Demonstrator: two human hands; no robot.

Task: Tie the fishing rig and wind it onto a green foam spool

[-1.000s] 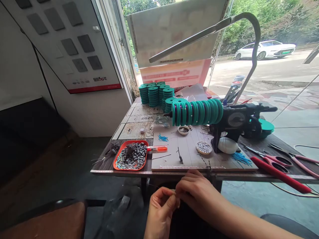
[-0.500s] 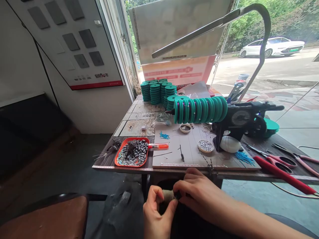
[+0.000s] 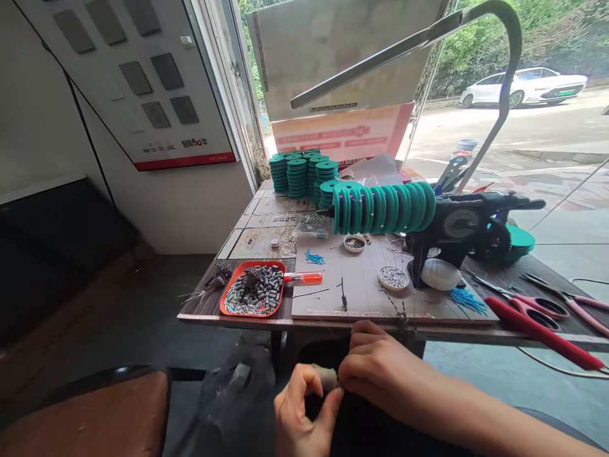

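Note:
Low in front of the table edge, my left hand (image 3: 307, 412) is curled, its thumb tip and bent fingers drawn together. A drab grey-green piece (image 3: 327, 379), perhaps a wrap around a finger, shows at its fingertips; I cannot tell whether it is worn or held. My right hand (image 3: 380, 358) comes in from the right, its fingers pressed together against the left fingertips. Whatever lies between the two hands is too small and hidden to name. Above them on the board (image 3: 323, 304) lie a dark float-like piece on a thin stem (image 3: 344, 298) and fine dark strands (image 3: 399, 311).
An orange tray (image 3: 221, 308) of small metal cylinders stands left, beside an orange pen (image 3: 307, 277). Behind is a black winding machine (image 3: 457, 222) carrying green spools (image 3: 385, 208), with stacked spools (image 3: 297, 178) farther back. White beads (image 3: 392, 277), scissors (image 3: 537, 311) and a red-handled tool (image 3: 542, 333) lie right.
The left fingers have turned slightly, and the grey-green piece has shifted a little right and down. A dark bit seen at the right fingertips no longer shows. The view has shifted slightly.

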